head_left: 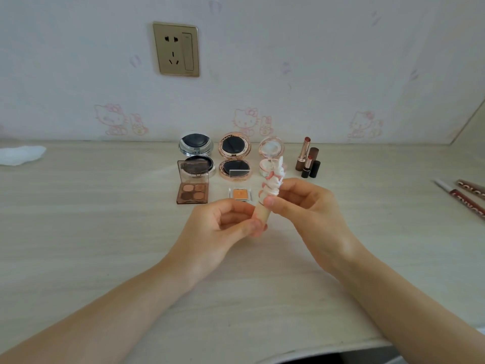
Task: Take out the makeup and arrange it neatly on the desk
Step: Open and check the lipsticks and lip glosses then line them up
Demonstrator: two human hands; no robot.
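Both hands on the bunny-topped lipstick (pixel 267 195) above the desk (pixel 105 232), left hand (pixel 223 227) pinching its base, right hand (pixel 301 206) pinching the cap, so I'll pull straight, keep it upright, then stand it beside the open lipsticks (pixel 308 160).

A pale wood-grain desk (pixel 105 232) carries three open compacts: silver (pixel 196 158), gold (pixel 235 157) and pink (pixel 270 158). In front lie an eyeshadow palette (pixel 193 190) and a small orange pan (pixel 240 193). Two uncapped lipsticks (pixel 305 157) stand right; tubes (pixel 464 193), perhaps lip glosses, lie far right; white tissue (pixel 21 155) far left.
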